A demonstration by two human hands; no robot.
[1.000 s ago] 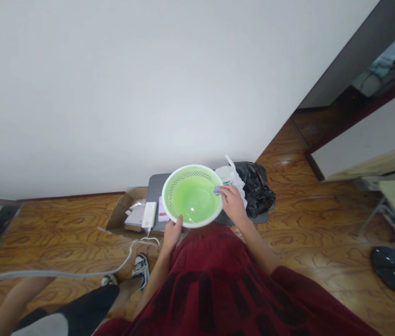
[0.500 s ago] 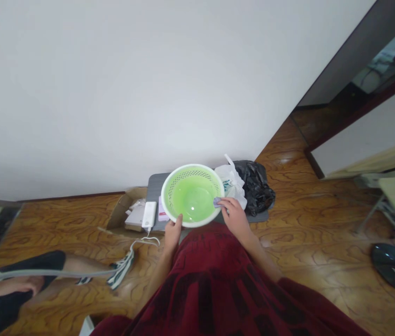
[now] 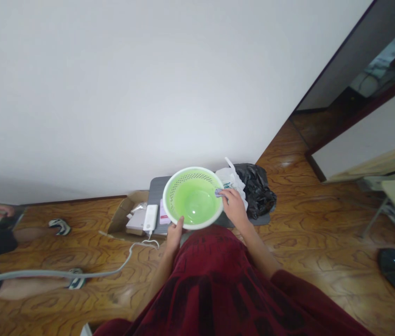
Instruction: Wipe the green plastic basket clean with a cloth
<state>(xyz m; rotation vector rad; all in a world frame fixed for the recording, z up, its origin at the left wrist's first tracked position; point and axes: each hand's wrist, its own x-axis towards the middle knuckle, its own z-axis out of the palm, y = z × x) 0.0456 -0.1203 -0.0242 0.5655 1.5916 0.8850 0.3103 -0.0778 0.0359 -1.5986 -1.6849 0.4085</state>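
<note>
A round plastic basin, green inside with a white rim and a band of small holes, is tilted toward me above a dark grey board. My left hand grips its near-left rim, thumb over the edge and fingers hidden beneath. At the right rim, my right hand pinches a small crumpled purple cloth against the inside wall; I cannot tell whether it is cloth or sponge.
Behind the basin stand a white plastic bag and a black plastic bag on the grey board. To the left are a white power bank, a cable and an open cardboard box. Another person's legs show at far left.
The other person has stepped back leftward, legs now farther from the box. My right hand and the purple cloth have shifted slightly up along the basin's right rim. My left hand keeps its grip.
</note>
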